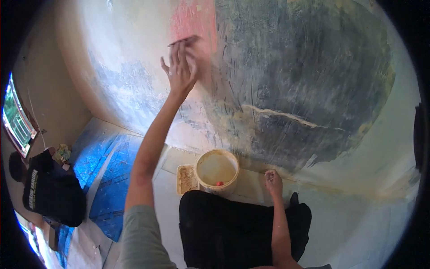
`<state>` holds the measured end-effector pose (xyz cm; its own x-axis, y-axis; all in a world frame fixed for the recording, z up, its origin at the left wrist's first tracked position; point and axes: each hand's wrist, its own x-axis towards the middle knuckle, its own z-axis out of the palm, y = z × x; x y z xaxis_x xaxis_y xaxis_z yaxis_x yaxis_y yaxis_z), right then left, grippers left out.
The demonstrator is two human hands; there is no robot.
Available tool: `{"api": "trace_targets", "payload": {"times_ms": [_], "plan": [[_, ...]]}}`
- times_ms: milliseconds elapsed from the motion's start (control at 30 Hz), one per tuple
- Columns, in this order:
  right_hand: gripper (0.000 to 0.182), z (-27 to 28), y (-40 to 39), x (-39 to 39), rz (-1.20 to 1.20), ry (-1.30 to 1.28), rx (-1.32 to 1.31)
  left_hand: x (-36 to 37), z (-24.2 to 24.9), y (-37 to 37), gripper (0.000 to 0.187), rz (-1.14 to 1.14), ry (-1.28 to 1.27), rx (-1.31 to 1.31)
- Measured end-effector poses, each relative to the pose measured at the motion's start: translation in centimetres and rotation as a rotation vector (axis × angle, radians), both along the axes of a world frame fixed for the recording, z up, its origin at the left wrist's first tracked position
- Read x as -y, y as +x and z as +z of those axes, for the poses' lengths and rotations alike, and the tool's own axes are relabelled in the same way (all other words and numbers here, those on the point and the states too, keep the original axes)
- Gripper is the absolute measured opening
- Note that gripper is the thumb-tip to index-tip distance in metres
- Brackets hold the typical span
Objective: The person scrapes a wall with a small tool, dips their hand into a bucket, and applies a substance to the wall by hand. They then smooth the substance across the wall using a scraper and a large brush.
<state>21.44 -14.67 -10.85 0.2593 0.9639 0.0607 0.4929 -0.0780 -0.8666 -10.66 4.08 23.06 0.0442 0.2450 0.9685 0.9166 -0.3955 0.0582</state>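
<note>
My left hand (181,71) is raised against the wall, its fingers pressing a thin dark flat scraper (184,41) at the lower part of a pink patch (193,20). The hand and the blade are slightly blurred. Low on the right, my right hand (273,181) rests by my knee near the foot of the wall, fingers curled closed; what they hold, if anything, I cannot tell. Between my arms stands a round bucket (197,175) of cloudy liquid with a small red thing (220,183) in it. A shallow tray (186,179) with brownish residue sits against its left side.
The wall carries a large dark grey patch (304,67) with a pale crack (286,115) across its lower part. Blue sheeting (105,193) covers the floor on the left. A person in a black shirt (58,193) crouches there, below a barred window (18,119).
</note>
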Motion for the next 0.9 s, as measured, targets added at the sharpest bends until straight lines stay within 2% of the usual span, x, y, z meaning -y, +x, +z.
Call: {"api": "trace_targets", "payload": {"times_ms": [33, 67, 133, 200, 267, 333, 367, 400, 467, 500, 533, 600, 633, 667, 733, 767, 800, 867, 900], "plan": [[0.015, -0.1, -0.8, 0.2, 0.005, -0.014, -0.013, -0.2, -0.1, 0.9, 0.07, -0.071, 0.098, 0.049], [0.015, 0.0, -0.8, 0.4, 0.029, -0.023, 0.011, 0.3, -1.0, 0.9, 0.07, -0.069, 0.084, 0.051], [0.015, 1.2, 0.2, 0.3, 0.045, -0.032, 0.058, 1.5, -2.6, 1.7, 0.06, -0.246, 0.036, -0.621], [0.015, 1.6, -0.3, 0.8, 0.042, -0.044, 0.002, -0.4, -2.7, -0.8, 0.063, -0.03, 0.056, -0.578], [0.014, 1.0, 0.0, 0.4, 0.052, -0.032, -0.004, 2.3, -3.5, 1.4, 0.063, -0.022, -0.039, 0.135], [0.014, 0.6, 0.1, 0.3, 0.056, 0.004, 0.02, 0.9, -9.4, 2.6, 0.06, 0.05, 0.012, -0.163], [0.015, 0.7, 0.2, 0.3, 0.074, -0.007, 0.036, 3.5, -9.8, 3.2, 0.064, -0.093, -0.035, -0.378], [0.015, 0.8, 0.2, 0.4, 0.093, -0.026, 0.045, 3.0, -9.4, 3.0, 0.064, -0.1, -0.022, -0.373], [0.016, 1.3, 0.6, 0.7, 0.084, -0.026, 0.049, 2.0, -10.1, 2.0, 0.076, -0.09, -0.335, 0.211], [0.016, 1.3, 0.1, 0.9, 0.083, -0.026, 0.042, 1.3, -10.6, 3.0, 0.074, -0.188, -0.122, 0.441], [0.016, 1.1, -0.4, 1.4, 0.085, -0.035, 0.033, 2.4, -11.4, 3.8, 0.074, -0.183, -0.132, 0.433], [0.016, 1.6, 0.2, 0.8, 0.087, -0.113, 0.003, 4.4, -12.8, 5.6, 0.072, -0.144, -0.113, -0.192], [0.015, 1.5, 0.2, 0.7, 0.094, -0.07, 0.067, 4.9, -12.1, 4.8, 0.076, -0.035, -0.221, -0.339], [0.015, 1.5, 0.3, 0.6, 0.098, -0.073, 0.065, 4.5, -11.9, 4.7, 0.076, -0.032, -0.224, -0.34], [0.015, 1.5, -0.1, 0.7, 0.056, -0.075, 0.019, 3.0, -11.3, 3.8, 0.081, -0.22, -0.297, 0.463], [0.015, 1.0, -0.5, 1.0, 0.062, -0.083, 0.013, 1.6, -14.2, 4.9, 0.081, 0.001, -0.161, 0.181], [0.015, 0.7, -0.3, 0.9, 0.084, -0.063, 0.054, 2.7, -14.3, 4.9, 0.081, 0.005, -0.16, 0.19], [0.016, 0.5, 0.5, 0.1, 0.104, -0.032, 0.103, 5.1, -14.0, 5.3, 0.082, -0.172, -0.265, -0.463], [0.016, 0.3, 0.6, 0.0, 0.124, -0.023, 0.093, 4.6, -14.2, 5.5, 0.082, -0.172, -0.264, -0.462]]}}
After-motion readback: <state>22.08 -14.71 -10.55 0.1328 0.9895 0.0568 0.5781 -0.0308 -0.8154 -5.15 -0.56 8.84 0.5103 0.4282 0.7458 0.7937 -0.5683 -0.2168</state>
